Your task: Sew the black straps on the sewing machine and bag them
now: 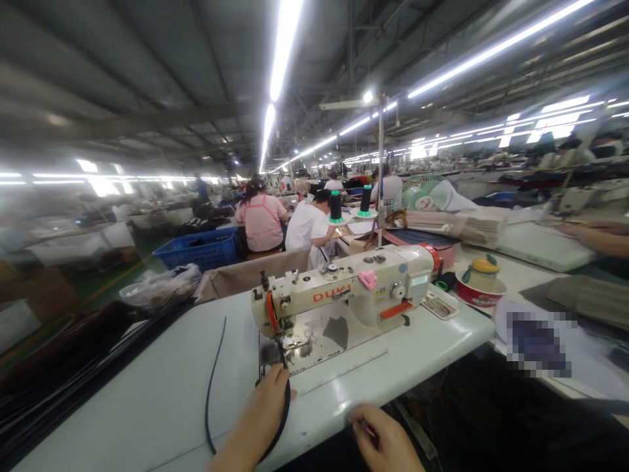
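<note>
A black narrow strip curves out from under the needle area of a cream sewing machine. My left hand is closed on this strip just in front of the presser foot. Near the front edge of the pale tabletop, my right hand has its fingers curled together; a small dark bit shows between them, too blurred to name. Left of the machine, a thin black cord-like piece lies in a bow on the table.
Long black strips hang along the table's left edge. A small metal tray and a red-and-white bowl are at the right. Behind the machine stand black thread cones, a blue crate and seated co-workers.
</note>
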